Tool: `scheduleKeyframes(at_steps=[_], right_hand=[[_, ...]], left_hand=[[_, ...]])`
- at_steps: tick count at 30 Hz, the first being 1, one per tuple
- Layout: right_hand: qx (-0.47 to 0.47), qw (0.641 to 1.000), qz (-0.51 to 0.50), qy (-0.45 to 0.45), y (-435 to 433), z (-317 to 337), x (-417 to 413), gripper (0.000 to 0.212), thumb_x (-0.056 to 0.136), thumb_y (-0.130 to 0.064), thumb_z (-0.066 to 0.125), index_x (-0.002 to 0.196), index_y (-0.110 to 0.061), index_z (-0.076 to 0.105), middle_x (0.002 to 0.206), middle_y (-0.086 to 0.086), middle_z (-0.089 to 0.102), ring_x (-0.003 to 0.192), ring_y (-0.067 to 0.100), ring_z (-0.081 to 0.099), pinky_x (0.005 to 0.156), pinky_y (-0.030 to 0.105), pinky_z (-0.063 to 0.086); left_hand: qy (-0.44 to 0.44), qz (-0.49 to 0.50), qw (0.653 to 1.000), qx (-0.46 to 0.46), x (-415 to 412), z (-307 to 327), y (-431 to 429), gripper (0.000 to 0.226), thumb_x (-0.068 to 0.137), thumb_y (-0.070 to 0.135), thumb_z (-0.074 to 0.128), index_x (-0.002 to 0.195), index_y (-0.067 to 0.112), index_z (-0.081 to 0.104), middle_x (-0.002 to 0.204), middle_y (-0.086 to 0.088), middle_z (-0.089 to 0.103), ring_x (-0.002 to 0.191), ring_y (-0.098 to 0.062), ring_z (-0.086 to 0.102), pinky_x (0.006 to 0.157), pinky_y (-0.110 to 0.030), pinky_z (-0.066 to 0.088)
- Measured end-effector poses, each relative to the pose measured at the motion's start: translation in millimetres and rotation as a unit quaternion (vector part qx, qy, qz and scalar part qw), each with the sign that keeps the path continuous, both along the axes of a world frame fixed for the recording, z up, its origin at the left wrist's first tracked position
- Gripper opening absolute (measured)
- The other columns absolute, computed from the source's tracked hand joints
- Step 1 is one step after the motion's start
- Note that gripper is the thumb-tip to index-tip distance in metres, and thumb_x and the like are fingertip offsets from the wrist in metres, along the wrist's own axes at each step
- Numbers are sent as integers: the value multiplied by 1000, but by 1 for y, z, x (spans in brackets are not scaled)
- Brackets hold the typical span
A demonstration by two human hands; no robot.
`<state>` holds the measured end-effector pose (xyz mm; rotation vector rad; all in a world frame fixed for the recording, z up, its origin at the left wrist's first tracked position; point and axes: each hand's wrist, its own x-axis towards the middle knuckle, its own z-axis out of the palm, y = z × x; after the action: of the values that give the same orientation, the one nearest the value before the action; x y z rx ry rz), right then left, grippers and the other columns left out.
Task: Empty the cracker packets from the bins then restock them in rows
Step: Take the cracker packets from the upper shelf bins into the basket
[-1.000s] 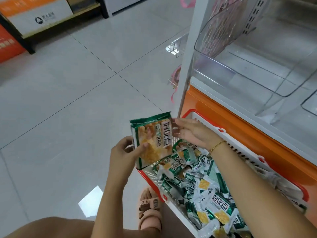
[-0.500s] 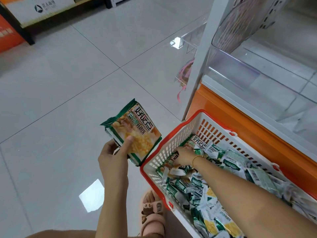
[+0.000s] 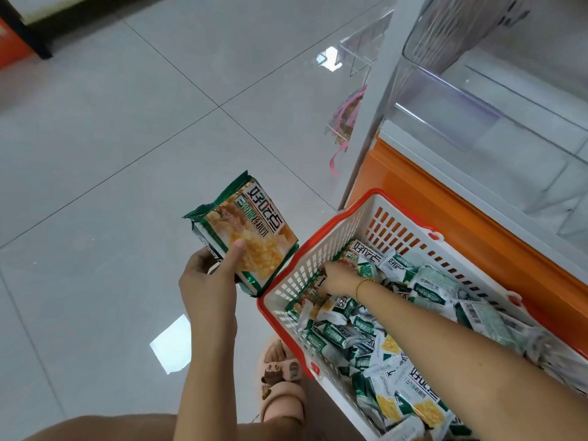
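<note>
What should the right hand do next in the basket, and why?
Probably close on one packet and lift it to join the stack of packets held by the left hand. The right hand is down among the loose packets at the near corner of the basket, and the clear bin above looks empty.

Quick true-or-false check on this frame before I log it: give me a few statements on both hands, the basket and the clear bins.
1. The left hand holds a stack of cracker packets outside the basket. True.
2. The right hand is lifted clear above the basket. False: it reaches down among the loose packets inside.
3. The basket is empty. False: it is full of packets.
4. The clear bin on the shelf shows no packets. True.
</note>
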<state>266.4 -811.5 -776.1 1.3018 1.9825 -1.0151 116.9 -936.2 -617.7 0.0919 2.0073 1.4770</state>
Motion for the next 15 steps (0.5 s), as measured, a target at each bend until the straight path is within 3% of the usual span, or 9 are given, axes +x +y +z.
scheduleKeyframes(at_steps=[3, 6, 8, 10, 12, 15], right_hand=[[-29, 1000, -4, -12, 3, 3, -4, 16, 90, -17, 58, 101, -8, 51, 75, 2, 47, 64, 14, 46, 54, 23, 37], [-64, 998, 6, -25, 7, 9, -10, 12, 87, -13, 60, 87, -7, 50, 68, 3, 44, 59, 16, 43, 53, 23, 35], [-58, 997, 35, -40, 10, 11, -12, 11, 89, -14, 58, 93, -4, 54, 68, 3, 44, 58, 14, 39, 50, 21, 33], [-58, 995, 62, -53, 13, 18, -12, 29, 94, -15, 51, 118, 1, 57, 86, 10, 58, 65, 14, 40, 51, 21, 33], [-59, 995, 62, -44, 15, 21, -10, 46, 94, -15, 55, 136, 1, 46, 122, 18, 59, 78, 17, 45, 53, 22, 36], [-1, 997, 78, -14, 9, 30, -1, 61, 85, -18, 69, 137, -6, 39, 124, 15, 57, 87, 22, 55, 62, 25, 41]], left_hand=[[5, 0, 1000, 2, 2, 2, 2, 33, 83, 31, 71, 111, 16, 62, 104, 4, 69, 91, -16, 69, 78, -36, 57], [4, -1, 1000, 2, 3, 2, 2, 33, 82, 31, 71, 110, 16, 62, 103, 3, 69, 91, -16, 69, 78, -37, 57], [3, -2, 1000, 3, 5, 2, 3, 34, 82, 30, 72, 110, 15, 62, 103, 3, 69, 90, -16, 69, 77, -37, 57], [4, -5, 1000, 6, 7, 2, 4, 33, 81, 30, 73, 108, 15, 62, 101, 3, 69, 90, -16, 68, 76, -35, 57], [12, -10, 1000, 13, 10, 3, 6, 32, 81, 29, 73, 107, 16, 62, 100, 2, 69, 89, -15, 68, 73, -33, 57], [35, -24, 999, 28, 15, 6, 9, 30, 80, 31, 73, 105, 18, 61, 97, 6, 68, 85, -11, 68, 66, -26, 55]])
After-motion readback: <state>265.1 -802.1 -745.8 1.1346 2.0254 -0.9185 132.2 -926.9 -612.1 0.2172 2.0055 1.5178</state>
